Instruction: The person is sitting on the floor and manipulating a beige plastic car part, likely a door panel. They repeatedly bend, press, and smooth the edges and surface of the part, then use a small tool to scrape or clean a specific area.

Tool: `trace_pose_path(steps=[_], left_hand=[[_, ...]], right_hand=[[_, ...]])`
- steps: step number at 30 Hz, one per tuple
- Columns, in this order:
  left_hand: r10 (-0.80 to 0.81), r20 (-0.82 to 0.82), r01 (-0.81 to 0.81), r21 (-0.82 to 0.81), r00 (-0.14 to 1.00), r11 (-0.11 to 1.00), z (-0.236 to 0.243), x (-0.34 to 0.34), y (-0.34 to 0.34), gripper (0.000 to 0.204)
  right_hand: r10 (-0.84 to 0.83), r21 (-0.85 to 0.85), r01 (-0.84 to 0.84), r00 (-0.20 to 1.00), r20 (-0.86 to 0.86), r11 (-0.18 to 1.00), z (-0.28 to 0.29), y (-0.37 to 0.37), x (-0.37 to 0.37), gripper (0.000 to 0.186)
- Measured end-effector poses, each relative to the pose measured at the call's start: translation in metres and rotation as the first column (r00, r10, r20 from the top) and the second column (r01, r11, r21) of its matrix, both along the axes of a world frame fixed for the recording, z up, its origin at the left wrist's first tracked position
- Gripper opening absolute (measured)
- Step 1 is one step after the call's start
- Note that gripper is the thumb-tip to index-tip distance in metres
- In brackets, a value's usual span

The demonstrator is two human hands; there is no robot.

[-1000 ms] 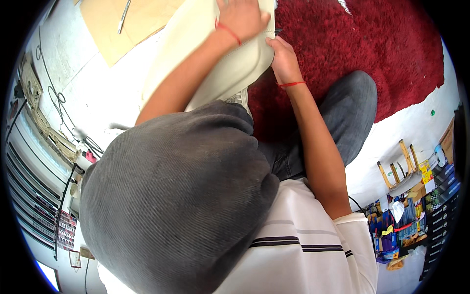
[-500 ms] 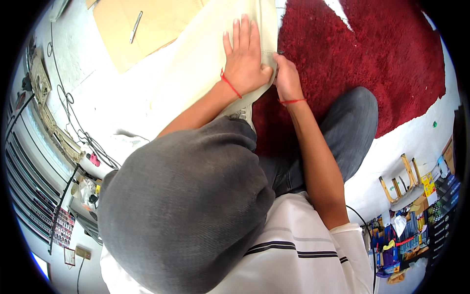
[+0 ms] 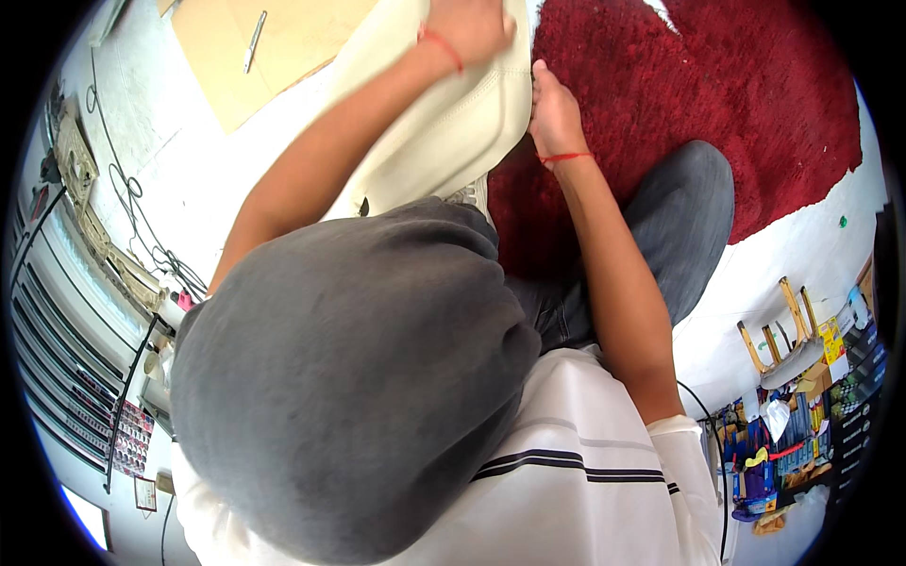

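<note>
A cream sheet of stitched, leather-like material lies stretched out before me at the top of the view. My left hand is on it near the top edge of the picture, blurred, its fingers partly out of frame. My right hand grips the sheet's right edge, thumb pointing up, its fingers partly hidden. Each wrist has a red string. Under and right of the sheet is a dark red shaggy rug. My grey-clad leg rests on the rug.
A tan board with a slim silver tool on it lies upper left. Coiled cables and slatted rails line the left. A yellow-legged stand and piled packages sit at lower right.
My left hand lay flat with fingers spread half a second ago; it has moved up toward the top edge. My right hand has shifted slightly upward along the sheet's edge.
</note>
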State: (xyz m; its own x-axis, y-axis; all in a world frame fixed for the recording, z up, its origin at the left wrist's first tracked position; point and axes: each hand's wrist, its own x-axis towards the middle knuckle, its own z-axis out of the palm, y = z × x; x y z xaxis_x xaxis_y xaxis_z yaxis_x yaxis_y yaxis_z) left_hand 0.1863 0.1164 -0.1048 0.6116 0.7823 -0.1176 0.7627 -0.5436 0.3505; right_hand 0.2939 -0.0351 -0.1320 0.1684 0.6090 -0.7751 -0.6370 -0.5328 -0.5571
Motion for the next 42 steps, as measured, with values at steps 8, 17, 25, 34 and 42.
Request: trace_pose_path(steps=[8, 17, 25, 34, 42], left_hand=[[0.134, -0.065, -0.145, -0.211, 0.989, 0.967, 0.081, -0.123, -0.163, 0.106], [0.191, -0.185, -0.212, -0.098, 0.964, 0.972, 0.056, -0.202, -0.212, 0.104], [0.276, 0.039, -0.255, -0.282, 0.96, 0.925, 0.176, -0.171, -0.151, 0.112], [0.106, 0.291, -0.058, -0.167, 0.951, 0.984, 0.214, -0.14, -0.083, 0.117], [0.132, 0.353, -0.136, -0.014, 0.926, 0.991, 0.206, -0.093, -0.062, 0.111]], right_hand=[[0.292, 0.073, -0.322, 0.917, 0.273, 0.944, 0.016, -0.011, -0.003, 0.042], [0.404, 0.009, -0.412, 0.898, 0.172, 0.911, 0.058, -0.057, -0.045, 0.03], [0.212, 0.258, -0.256, 0.959, 0.187, 0.931, 0.154, -0.001, -0.042, 0.04], [0.167, 0.285, -0.28, 0.917, 0.362, 0.917, 0.196, 0.046, -0.003, 0.028], [-0.016, 0.318, -0.171, 0.86, 0.51, 0.933, 0.2, 0.059, -0.013, 0.027]])
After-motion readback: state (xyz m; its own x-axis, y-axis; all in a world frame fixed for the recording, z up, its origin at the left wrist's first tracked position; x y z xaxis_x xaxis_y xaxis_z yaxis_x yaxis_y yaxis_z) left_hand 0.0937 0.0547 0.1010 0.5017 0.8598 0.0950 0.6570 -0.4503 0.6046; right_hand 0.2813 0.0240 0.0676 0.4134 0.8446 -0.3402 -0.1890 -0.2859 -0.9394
